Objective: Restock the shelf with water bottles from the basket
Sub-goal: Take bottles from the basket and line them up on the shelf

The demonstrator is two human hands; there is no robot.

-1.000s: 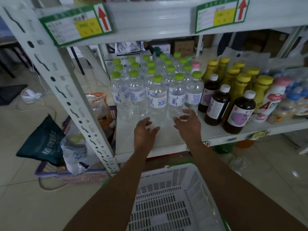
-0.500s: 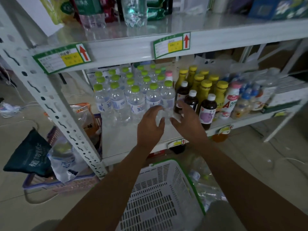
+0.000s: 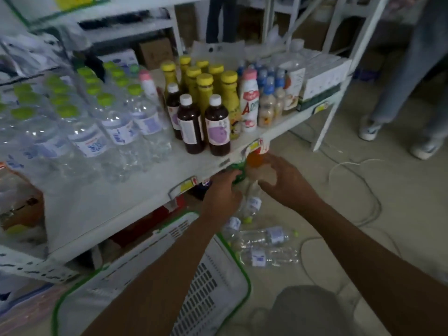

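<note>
**Hands low at the shelf edge**

The two hands are apart just under the front edge of the shelf (image 3: pixel 109 202). The right hand (image 3: pixel 283 184) has spread fingers and holds nothing. The left hand (image 3: pixel 223 194) is too blurred to tell its grip. Loose water bottles (image 3: pixel 266 236) lie on the floor (image 3: pixel 363 214) at 5 o'clock from them, beside the basket (image 3: pixel 213 275). Green-capped bottles (image 3: pixel 121 132) stand on the shelf at 10 o'clock.

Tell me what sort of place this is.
Likely a small shop or its stockroom: a metal shelf with price tags, rows of water bottles, and a shopping basket.
</note>
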